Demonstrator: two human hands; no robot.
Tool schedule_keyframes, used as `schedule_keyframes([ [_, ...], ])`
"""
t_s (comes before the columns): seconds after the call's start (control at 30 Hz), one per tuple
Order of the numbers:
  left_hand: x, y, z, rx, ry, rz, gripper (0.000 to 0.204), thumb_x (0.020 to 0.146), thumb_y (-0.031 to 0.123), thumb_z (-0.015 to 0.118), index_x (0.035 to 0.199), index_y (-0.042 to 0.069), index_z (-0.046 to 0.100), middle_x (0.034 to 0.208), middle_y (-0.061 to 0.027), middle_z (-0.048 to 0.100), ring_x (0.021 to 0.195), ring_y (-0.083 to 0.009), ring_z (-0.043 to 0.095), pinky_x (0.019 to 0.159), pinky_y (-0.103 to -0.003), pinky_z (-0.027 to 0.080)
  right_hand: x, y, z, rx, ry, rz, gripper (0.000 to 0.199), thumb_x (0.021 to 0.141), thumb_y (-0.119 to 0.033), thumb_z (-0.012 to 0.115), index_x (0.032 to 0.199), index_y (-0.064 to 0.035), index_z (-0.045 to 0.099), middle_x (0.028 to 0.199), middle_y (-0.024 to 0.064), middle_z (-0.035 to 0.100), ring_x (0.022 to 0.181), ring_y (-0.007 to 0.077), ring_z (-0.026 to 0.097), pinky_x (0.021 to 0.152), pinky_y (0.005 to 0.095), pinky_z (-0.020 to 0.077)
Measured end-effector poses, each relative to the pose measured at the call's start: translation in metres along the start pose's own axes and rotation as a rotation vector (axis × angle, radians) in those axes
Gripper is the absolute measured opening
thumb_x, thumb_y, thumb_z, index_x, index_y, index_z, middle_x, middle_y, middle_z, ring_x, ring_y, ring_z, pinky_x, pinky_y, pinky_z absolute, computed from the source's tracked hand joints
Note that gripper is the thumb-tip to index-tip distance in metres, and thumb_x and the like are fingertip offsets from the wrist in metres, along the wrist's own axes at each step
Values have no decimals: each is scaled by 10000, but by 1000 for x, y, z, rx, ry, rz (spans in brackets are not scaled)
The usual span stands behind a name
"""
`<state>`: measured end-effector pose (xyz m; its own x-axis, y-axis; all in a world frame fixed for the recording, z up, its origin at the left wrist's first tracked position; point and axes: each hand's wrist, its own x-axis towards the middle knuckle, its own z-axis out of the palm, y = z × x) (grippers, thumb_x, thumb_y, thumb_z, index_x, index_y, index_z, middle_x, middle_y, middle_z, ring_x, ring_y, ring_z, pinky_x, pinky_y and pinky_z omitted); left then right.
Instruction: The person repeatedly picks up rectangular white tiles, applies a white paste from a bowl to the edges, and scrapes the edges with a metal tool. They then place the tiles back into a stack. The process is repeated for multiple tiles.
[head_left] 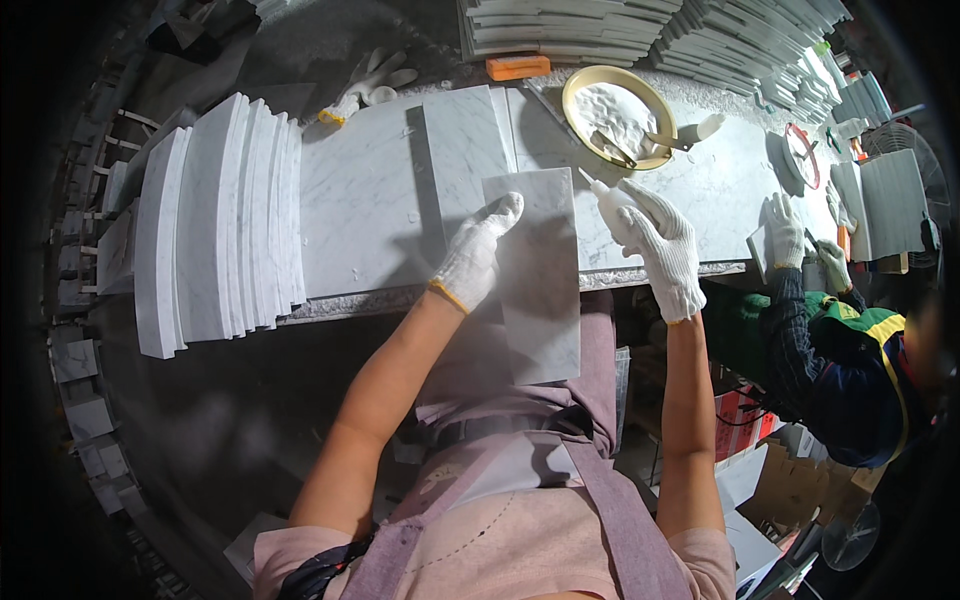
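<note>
Both my hands wear white knitted gloves. My left hand (475, 250) grips a grey-white marble tile (545, 275) by its left side, thumb on the upper face. The tile is held out past the bench's front edge, over my lap. To the right of the tile, my right hand (668, 250) is closed round a small white squeeze bottle (608, 200). Its thin nozzle points up and left, close to the tile's upper right corner but apart from it. Beyond the tile, another marble tile (460, 140) lies on the marble-topped bench (360, 190).
A row of upright marble slabs (215, 220) stands at the left. Farther back are a loose glove (372, 82), an orange block (518, 67), a yellow bowl (569, 105) of white paste with scrapers, and stacked tiles (570, 35). A co-worker's gloved hand (787, 235) works at right.
</note>
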<state>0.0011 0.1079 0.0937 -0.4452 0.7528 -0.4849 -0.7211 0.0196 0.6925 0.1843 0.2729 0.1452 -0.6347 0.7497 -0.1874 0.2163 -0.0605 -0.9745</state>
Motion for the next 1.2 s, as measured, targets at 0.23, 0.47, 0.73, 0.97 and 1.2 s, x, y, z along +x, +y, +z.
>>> schedule_keyframes([
  [0.23, 20, -16, -18, -80, 14, -38, 263, 1057, 259, 669, 1226, 59, 698, 1132, -23, 708, 1028, -134, 678, 919, -304, 572, 7, -5, 5, -51, 0, 11, 446, 989, -219, 732, 1381, -14, 672, 1089, 70, 765, 781, 85, 649, 629, 242, 515],
  [0.47, 25, -22, -21, -86, 62, -25, 219, 1057, 236, 667, 1190, 67, 710, 1094, -15, 713, 990, -125, 684, 892, -286, 580, 11, -10, 7, -102, 8, 23, 477, 972, -280, 754, 1357, -7, 687, 1050, 75, 770, 772, 86, 656, 627, 244, 517],
  [0.73, 18, -16, -15, -41, 83, -3, 237, 1053, 191, 669, 1241, 52, 710, 1152, -7, 713, 1059, -114, 666, 973, -282, 548, 14, -11, 7, -87, 11, 36, 468, 968, -284, 754, 1338, -4, 698, 1053, 79, 771, 762, 86, 656, 616, 246, 520],
  [0.97, 18, -16, -14, -39, 112, -12, 249, 1055, 174, 664, 1264, 46, 705, 1167, -5, 712, 1076, -115, 662, 996, -280, 539, 15, -11, 7, -121, 21, 43, 455, 963, -282, 753, 1332, -20, 709, 1063, 73, 775, 762, 83, 655, 615, 247, 526],
  [1.2, 18, -18, -15, -60, 126, 5, 234, 1053, 158, 663, 1252, 45, 712, 1163, -4, 713, 1071, -115, 664, 990, -281, 546, 16, -11, 6, -126, 16, 42, 468, 952, -295, 760, 1333, -29, 713, 1091, 79, 779, 760, 86, 664, 619, 248, 534],
])
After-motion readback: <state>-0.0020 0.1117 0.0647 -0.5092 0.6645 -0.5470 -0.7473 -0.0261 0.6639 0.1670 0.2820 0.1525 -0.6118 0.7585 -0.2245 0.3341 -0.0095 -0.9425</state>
